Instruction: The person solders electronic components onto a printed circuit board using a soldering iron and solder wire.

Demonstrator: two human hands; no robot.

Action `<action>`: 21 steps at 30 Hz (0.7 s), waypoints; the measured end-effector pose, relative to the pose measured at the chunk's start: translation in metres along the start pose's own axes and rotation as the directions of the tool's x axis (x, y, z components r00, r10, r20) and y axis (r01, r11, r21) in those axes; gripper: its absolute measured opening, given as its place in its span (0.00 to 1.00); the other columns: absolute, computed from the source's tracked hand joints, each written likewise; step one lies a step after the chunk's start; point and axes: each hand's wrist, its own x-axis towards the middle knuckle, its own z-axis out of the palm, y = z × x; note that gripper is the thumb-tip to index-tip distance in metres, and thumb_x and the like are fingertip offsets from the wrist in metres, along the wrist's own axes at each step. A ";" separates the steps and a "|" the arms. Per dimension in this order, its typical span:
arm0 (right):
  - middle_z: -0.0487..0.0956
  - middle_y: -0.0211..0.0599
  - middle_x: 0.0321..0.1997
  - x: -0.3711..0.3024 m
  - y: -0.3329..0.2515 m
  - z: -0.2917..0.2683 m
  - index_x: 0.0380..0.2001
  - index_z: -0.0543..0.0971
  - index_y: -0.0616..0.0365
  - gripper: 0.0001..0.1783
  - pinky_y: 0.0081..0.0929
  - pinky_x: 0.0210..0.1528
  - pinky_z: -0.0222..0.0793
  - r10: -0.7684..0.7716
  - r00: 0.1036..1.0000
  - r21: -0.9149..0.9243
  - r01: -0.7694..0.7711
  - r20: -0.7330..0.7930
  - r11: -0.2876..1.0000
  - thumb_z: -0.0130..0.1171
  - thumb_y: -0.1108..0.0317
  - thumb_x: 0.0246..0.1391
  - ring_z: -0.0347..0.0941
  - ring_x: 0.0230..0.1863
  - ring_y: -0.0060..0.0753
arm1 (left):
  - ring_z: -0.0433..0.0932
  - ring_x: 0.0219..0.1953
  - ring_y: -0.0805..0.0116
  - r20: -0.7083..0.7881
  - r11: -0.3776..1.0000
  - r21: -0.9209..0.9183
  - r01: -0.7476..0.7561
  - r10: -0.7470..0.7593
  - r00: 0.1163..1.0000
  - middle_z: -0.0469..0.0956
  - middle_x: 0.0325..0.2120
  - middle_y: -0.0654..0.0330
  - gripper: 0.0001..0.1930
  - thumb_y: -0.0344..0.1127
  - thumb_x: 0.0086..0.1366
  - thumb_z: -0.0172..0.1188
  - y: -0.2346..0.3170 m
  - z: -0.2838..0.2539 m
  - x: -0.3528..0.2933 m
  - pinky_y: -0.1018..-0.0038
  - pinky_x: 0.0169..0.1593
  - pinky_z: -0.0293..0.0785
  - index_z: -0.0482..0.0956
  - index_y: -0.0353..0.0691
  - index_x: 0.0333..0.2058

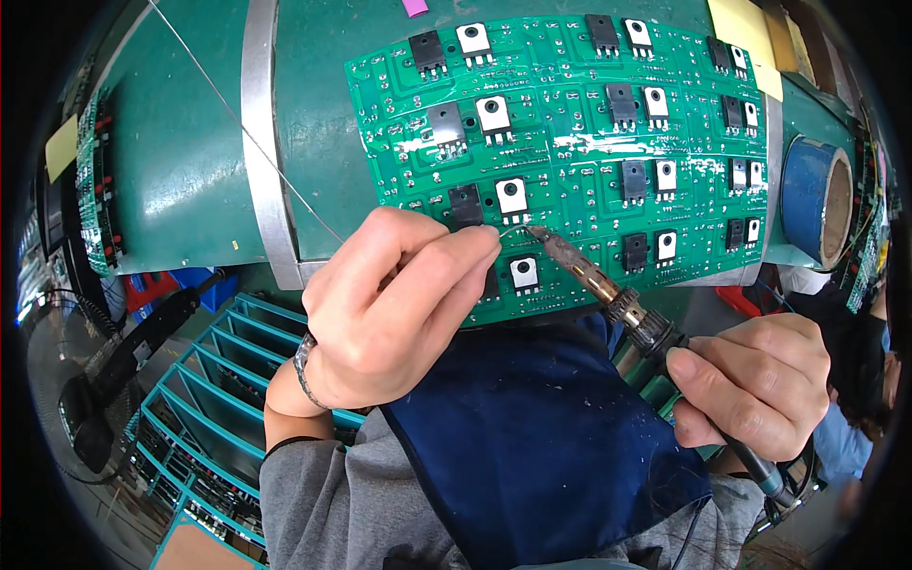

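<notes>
A large green circuit board panel (pixel 570 142) with rows of black and white transistor packages lies on the green bench. My left hand (pixel 389 304) rests at the panel's near edge and pinches a thin solder wire (pixel 237 123) that runs away to the upper left. Its end curves to the tip of a soldering iron (pixel 579 271). My right hand (pixel 750 380) grips the iron's black handle, the tip pointing up-left at a joint near a white transistor (pixel 523 274) in the lowest row.
A blue tape roll (pixel 807 199) stands at the panel's right. Yellow notes (pixel 746 33) lie at the top right. A metal strip (pixel 266 142) crosses the bench. A teal rack (pixel 209 399) with boards sits lower left. A dark blue apron (pixel 532 446) covers my lap.
</notes>
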 end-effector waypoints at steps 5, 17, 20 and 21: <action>0.78 0.29 0.25 0.001 0.004 0.004 0.35 0.86 0.59 0.12 0.15 0.16 0.65 -0.023 1.000 -0.001 0.023 -0.012 1.000 0.70 0.64 0.50 0.72 0.21 0.21 | 0.75 0.23 0.70 -0.019 0.997 0.011 -0.080 0.081 0.997 0.73 0.25 0.62 0.17 0.20 0.42 0.71 -0.004 0.003 0.003 0.75 0.22 0.70 0.85 0.36 0.35; 0.78 0.38 0.20 0.004 0.006 0.003 0.30 0.83 0.69 0.17 0.17 0.13 0.67 -0.106 0.994 -0.005 0.106 -0.009 0.994 0.65 0.61 0.57 0.74 0.17 0.27 | 0.73 0.24 0.72 0.062 0.993 0.073 -0.092 0.087 0.994 0.72 0.26 0.62 0.17 0.22 0.46 0.75 -0.001 0.002 0.003 0.76 0.25 0.68 0.86 0.41 0.37; 0.78 0.37 0.20 0.004 0.007 0.005 0.30 0.83 0.69 0.17 0.17 0.13 0.67 -0.101 0.995 0.001 0.101 -0.015 0.995 0.65 0.61 0.57 0.73 0.16 0.27 | 0.73 0.24 0.71 0.089 0.993 0.085 -0.087 0.079 0.993 0.72 0.26 0.62 0.17 0.25 0.45 0.76 0.000 -0.003 0.002 0.75 0.25 0.68 0.86 0.41 0.38; 0.78 0.37 0.20 0.003 0.007 0.006 0.30 0.83 0.69 0.17 0.17 0.13 0.67 -0.101 0.995 -0.006 0.100 -0.019 0.995 0.65 0.61 0.57 0.73 0.16 0.27 | 0.74 0.25 0.70 0.108 0.993 0.085 -0.081 0.071 0.992 0.73 0.27 0.63 0.18 0.28 0.44 0.78 0.000 -0.005 0.001 0.75 0.25 0.69 0.86 0.41 0.38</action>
